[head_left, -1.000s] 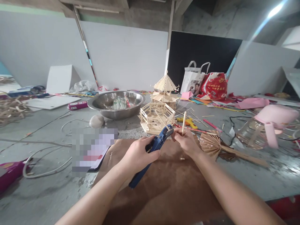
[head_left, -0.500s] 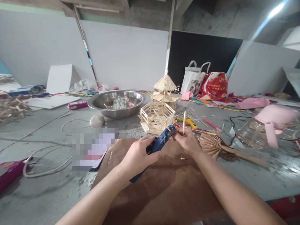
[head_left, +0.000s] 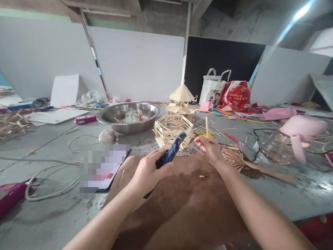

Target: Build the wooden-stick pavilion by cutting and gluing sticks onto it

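Note:
My left hand (head_left: pixel 151 170) is wrapped round the grip of a blue hand cutter (head_left: pixel 173 151), whose head points up and away from me. My right hand (head_left: pixel 209 147) is closed in a pinch, and a short wooden stick (head_left: pixel 207 126) rises upright out of it. A gap separates the cutter head from the right fingertips. Just beyond the cutter stands an open six-sided frame of wooden sticks (head_left: pixel 166 126). Behind it is a small stick-built pavilion with a pointed roof (head_left: pixel 182 95). On the brown sheet (head_left: pixel 187 205) below lies a short stick offcut (head_left: pixel 203 176).
A steel basin (head_left: pixel 125 128) with bundled things in it stands left of the models. At left lie a phone (head_left: pixel 114 170) and cables. To the right are a yellow glue gun (head_left: pixel 201 133), a pleated brown paper fan (head_left: pixel 234 159) and a pink-lidded jug (head_left: pixel 281 144). Bags (head_left: pixel 235 96) stand behind.
The two hands have drawn apart. The cutter head has come away from the right fingers, moving slightly left, while the right hand has shifted a little right with the stick.

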Demonstrator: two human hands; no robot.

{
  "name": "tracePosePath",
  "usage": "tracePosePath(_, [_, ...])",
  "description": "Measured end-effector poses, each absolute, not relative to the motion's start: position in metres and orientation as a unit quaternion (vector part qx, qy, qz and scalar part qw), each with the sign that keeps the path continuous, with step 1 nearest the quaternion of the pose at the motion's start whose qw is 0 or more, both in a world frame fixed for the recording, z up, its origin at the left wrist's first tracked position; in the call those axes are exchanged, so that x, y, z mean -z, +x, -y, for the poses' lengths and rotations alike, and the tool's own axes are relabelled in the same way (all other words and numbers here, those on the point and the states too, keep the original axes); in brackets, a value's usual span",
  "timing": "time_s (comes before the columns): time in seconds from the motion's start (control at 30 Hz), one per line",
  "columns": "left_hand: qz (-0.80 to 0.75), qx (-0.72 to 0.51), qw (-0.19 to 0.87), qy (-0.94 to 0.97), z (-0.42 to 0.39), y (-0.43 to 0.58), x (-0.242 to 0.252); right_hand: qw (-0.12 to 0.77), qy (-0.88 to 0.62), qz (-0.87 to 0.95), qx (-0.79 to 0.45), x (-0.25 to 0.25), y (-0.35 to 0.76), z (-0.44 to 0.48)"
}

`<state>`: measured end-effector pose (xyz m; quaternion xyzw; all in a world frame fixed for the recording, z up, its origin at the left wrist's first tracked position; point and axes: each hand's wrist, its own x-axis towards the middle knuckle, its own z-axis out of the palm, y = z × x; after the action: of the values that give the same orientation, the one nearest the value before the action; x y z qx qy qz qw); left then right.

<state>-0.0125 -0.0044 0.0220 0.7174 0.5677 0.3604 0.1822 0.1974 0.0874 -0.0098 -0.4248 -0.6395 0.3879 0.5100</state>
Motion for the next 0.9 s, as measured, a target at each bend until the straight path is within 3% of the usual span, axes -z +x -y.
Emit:
tracePosePath(0.13, [-0.580, -0.442, 0.247, 0.638, 0.000, -0.017, -0.018, 0.413, -0.418, 0.782, -0.207, 0.009, 0.218, -0.100])
tracePosePath(0.37, [-0.565, -0.555, 0.326, 0.516, -0.002, -0.022, -0.020, 0.209, -0.474, 0.847, -0.116, 0.018, 0.221, -0.108])
tracePosePath(0.47, [-0.565, -0.569, 0.330, 0.498, -0.002, -0.023, -0.019, 0.182, -0.487, 0.851, -0.071, 0.022, 0.216, -0.110])
tracePosePath(0.57, [-0.557, -0.582, 0.324, 0.496, -0.002, -0.018, -0.016, 0.216, -0.435, 0.873, -0.036, 0.022, 0.210, -0.107])
tracePosePath(0.63, [-0.547, -0.595, 0.321, 0.493, -0.002, -0.012, -0.014, 0.258, -0.387, 0.883, -0.066, 0.019, 0.204, -0.100])
tracePosePath(0.73, [-0.526, -0.608, 0.330, 0.494, -0.001, -0.003, -0.011, 0.307, -0.324, 0.868, -0.217, 0.013, 0.187, -0.079])
tracePosePath(0.9, [-0.479, -0.600, 0.378, 0.517, 0.000, 0.008, -0.004, 0.315, -0.206, 0.847, -0.375, 0.014, 0.154, -0.042])
